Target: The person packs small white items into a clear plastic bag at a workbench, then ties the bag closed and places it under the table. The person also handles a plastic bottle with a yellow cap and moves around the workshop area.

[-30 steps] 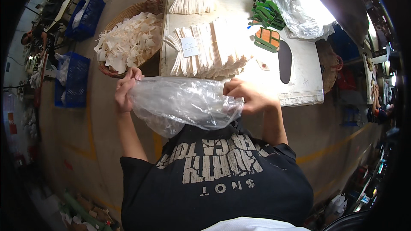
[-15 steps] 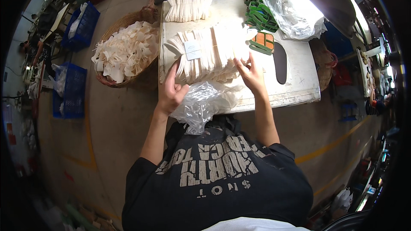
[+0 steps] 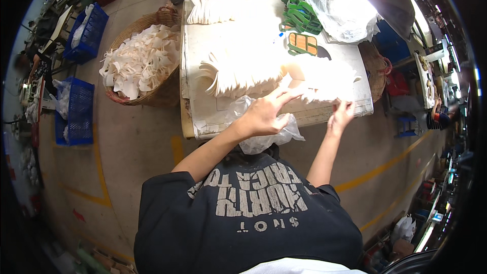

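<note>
A long row of thin cream-coloured flat pieces point(image 3: 241, 77) stands on edge across the near half of the table. Its right part point(image 3: 327, 78) is partly washed out by glare, and a gap shows between the two parts. At that gap my left hand point(image 3: 266, 114) reaches in with fingers stretched and thumb apart, fingertips against the pieces. Closed at the near right edge of the row, my right hand point(image 3: 341, 116) pinches the border of the pieces. A crumpled clear plastic bag point(image 3: 264, 143) hangs at the table's near edge, under my left hand.
Another cream stack point(image 3: 210, 9) lies at the table's far left. Green frames point(image 3: 299, 12), a green-and-orange block point(image 3: 303, 44) and a large plastic bag point(image 3: 340, 7) sit far right. A wicker basket point(image 3: 144, 102) of cream pieces stands left, near blue crates point(image 3: 81, 114).
Both hands have moved right. The cream pieces now extend farther right, covering most of the dark sole-shaped piece. The paper label on the bundle no longer shows.
</note>
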### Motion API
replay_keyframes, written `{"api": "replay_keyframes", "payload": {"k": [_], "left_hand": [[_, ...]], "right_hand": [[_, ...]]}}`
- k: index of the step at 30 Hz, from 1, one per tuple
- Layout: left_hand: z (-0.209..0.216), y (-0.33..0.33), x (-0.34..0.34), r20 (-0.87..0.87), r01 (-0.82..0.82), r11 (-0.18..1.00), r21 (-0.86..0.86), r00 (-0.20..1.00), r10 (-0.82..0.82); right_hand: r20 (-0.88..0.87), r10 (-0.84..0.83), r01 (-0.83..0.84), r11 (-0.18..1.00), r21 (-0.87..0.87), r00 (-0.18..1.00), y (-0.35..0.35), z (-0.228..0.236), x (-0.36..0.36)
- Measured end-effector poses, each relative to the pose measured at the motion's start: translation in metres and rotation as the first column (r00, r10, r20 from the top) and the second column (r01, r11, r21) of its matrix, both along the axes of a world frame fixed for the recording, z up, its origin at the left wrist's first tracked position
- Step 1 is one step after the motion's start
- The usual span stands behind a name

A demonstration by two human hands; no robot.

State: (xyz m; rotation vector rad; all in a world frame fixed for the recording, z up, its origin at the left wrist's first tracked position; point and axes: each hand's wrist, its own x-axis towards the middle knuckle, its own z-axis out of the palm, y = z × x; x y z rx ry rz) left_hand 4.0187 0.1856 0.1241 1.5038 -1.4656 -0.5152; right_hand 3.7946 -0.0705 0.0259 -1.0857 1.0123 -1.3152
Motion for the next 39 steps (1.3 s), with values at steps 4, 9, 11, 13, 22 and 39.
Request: {"api": "replay_keyframes", "payload": {"k": [4, 9, 11, 13, 22, 39], "left_hand": [[0.013, 0.029, 0.019, -0.28, 0.09, 0.946, 0.31, 0.96, 0.0], [-0.026, 0.098, 0.065, -0.579, -0.122, 0.973, -0.195, 0.815, -0.013], [-0.032, 0.125, 0.076, -0.634, -0.163, 0.95, -0.267, 0.772, -0.046], [-0.039, 0.134, 0.081, -0.675, -0.152, 0.931, -0.332, 0.728, -0.121], [-0.006, 0.169, 0.067, 0.134, -0.344, 0.62, 0.705, 0.923, 0.36], [-0.071, 0.205, 0.105, 0.207, -0.784, 0.581, 0.217, 0.619, 0.758]], "right_hand": [[-0.627, 0.176, -0.178, 0.982, 0.06, 0.759, -0.02, -0.089, -0.027], [-0.807, -0.137, -0.136, 0.956, -0.259, 0.574, 0.034, -0.036, 0.009], [-0.69, 0.087, -0.171, 0.984, -0.053, 0.718, 0.062, 0.008, 0.035], [-0.617, 0.315, -0.332, 0.939, 0.091, 0.721, 0.081, 0.006, 0.052], [-0.499, 0.866, -0.874, 0.257, 0.412, 0.019, 0.177, 0.02, 0.146], [-0.842, 0.487, -0.964, 0.229, -0.134, 0.232, 0.127, 0.108, 0.166]]}}
